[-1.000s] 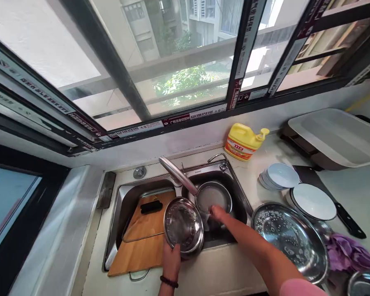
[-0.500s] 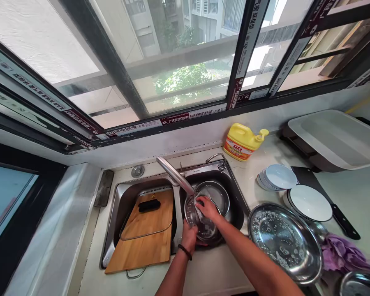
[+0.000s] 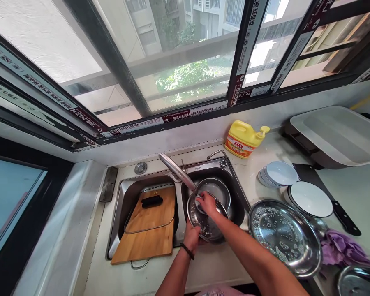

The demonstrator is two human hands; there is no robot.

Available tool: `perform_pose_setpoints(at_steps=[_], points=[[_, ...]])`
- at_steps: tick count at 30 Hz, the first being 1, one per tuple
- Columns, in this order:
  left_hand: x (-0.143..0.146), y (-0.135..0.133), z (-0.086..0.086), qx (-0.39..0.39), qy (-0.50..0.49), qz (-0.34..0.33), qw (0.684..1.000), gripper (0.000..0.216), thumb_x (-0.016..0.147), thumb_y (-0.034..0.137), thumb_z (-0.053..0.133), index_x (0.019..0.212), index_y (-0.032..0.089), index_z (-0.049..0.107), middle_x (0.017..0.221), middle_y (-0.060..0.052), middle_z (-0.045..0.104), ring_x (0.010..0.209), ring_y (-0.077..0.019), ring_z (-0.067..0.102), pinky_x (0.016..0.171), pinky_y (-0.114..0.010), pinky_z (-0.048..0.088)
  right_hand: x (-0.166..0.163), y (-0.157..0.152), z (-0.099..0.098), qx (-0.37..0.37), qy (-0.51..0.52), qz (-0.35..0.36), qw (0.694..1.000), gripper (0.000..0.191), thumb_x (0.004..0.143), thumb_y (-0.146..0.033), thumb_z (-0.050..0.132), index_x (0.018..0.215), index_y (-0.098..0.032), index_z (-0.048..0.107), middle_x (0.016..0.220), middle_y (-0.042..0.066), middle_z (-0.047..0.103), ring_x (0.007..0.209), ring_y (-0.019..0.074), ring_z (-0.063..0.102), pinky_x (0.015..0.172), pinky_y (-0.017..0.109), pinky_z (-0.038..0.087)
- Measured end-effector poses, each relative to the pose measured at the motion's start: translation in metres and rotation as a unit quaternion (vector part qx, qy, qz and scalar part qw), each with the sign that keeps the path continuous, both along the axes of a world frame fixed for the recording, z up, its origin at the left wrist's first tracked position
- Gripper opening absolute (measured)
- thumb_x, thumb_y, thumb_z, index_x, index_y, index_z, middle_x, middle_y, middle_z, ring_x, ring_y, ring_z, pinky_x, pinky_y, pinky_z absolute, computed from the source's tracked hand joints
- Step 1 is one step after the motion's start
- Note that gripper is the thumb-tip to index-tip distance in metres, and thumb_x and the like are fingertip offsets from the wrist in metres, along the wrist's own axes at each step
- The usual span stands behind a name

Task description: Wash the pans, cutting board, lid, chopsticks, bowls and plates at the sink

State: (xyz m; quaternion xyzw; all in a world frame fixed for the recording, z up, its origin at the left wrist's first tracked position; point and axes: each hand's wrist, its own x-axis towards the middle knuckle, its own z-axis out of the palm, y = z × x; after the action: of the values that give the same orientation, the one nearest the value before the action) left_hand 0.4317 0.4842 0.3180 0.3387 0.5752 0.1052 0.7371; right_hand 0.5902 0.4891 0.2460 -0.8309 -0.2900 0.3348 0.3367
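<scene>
A shallow, round stainless steel dish (image 3: pixel 214 232) is tilted over the right sink basin, its inside wet. My left hand (image 3: pixel 191 235) grips its near left rim, thumb on the inner edge. Inside the dish, just below the end of the metal faucet (image 3: pixel 177 170), my right hand (image 3: pixel 207 203) has its fingers curled together against the surface. Whatever is under those fingers is too hidden to name. Behind the dish, a second round metal pan (image 3: pixel 217 190) sits in the basin.
A wooden cutting board (image 3: pixel 154 240) with a black object (image 3: pixel 152 201) on it leans across the left basin. On the right counter are a large wet steel plate (image 3: pixel 279 234), white bowls (image 3: pixel 280 173), a knife (image 3: pixel 345 217), a purple cloth (image 3: pixel 343 250) and a yellow detergent jug (image 3: pixel 244 137).
The dish has turned and shifted slightly right, showing more of its inside. My right hand has moved a little within it, and the whitish patch under its fingers shows less.
</scene>
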Motion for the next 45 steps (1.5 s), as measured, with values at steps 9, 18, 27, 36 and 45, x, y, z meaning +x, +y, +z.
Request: perform_pose_setpoints(at_steps=[9,18,27,36,45], points=[[-0.018,-0.001,0.005,-0.015,-0.036,-0.007,0.999,0.065,0.055,0.012,0.060,0.120,0.022,0.062,0.095,-0.007,0.075,0.078,-0.0247,0.072,0.068,-0.043,0.063,-0.034,-0.015,0.005,0.165,0.052,0.260,0.950,0.013,0.076,-0.011,0.067,0.082,-0.021,0.072,0.089,0.002,0.071,0.090,0.0204,0.064,0.084,0.030,0.049],[-0.021,0.009,0.016,0.057,-0.009,0.044,0.997,0.070,0.069,0.027,0.067,0.137,0.027,0.052,0.110,-0.007,0.074,0.080,-0.0240,0.074,0.064,-0.038,0.063,0.002,-0.052,-0.004,-0.076,-0.115,0.193,0.971,0.016,0.087,-0.013,0.058,0.093,-0.020,0.072,0.096,0.010,0.072,0.092,0.0262,0.068,0.083,0.035,0.047],[-0.016,0.002,0.008,0.069,-0.044,0.020,0.996,0.067,0.081,0.057,0.070,0.138,0.027,0.050,0.131,-0.012,0.069,0.097,-0.0279,0.074,0.068,-0.040,0.065,-0.015,-0.013,0.012,0.088,-0.039,0.029,0.995,0.039,0.088,-0.022,0.058,0.124,-0.022,0.071,0.124,0.011,0.062,0.115,0.0253,0.061,0.104,0.040,0.046],[-0.034,0.029,0.005,0.136,-0.023,0.089,0.986,0.073,0.082,0.069,0.064,0.134,0.018,0.059,0.120,-0.016,0.074,0.104,-0.0297,0.073,0.078,-0.040,0.064,-0.022,-0.061,0.002,0.163,0.052,0.288,0.942,0.029,0.078,-0.006,0.062,0.089,-0.025,0.080,0.108,0.006,0.068,0.105,0.0227,0.065,0.097,0.038,0.051],[-0.022,0.037,-0.005,0.297,0.031,0.090,0.950,0.065,0.086,0.065,0.060,0.130,0.016,0.062,0.133,-0.017,0.068,0.132,-0.0296,0.059,0.113,-0.041,0.045,-0.066,-0.027,0.014,0.180,-0.002,0.197,0.964,0.038,0.095,-0.024,0.056,0.131,-0.025,0.067,0.135,0.012,0.061,0.124,0.0242,0.058,0.109,0.042,0.046]])
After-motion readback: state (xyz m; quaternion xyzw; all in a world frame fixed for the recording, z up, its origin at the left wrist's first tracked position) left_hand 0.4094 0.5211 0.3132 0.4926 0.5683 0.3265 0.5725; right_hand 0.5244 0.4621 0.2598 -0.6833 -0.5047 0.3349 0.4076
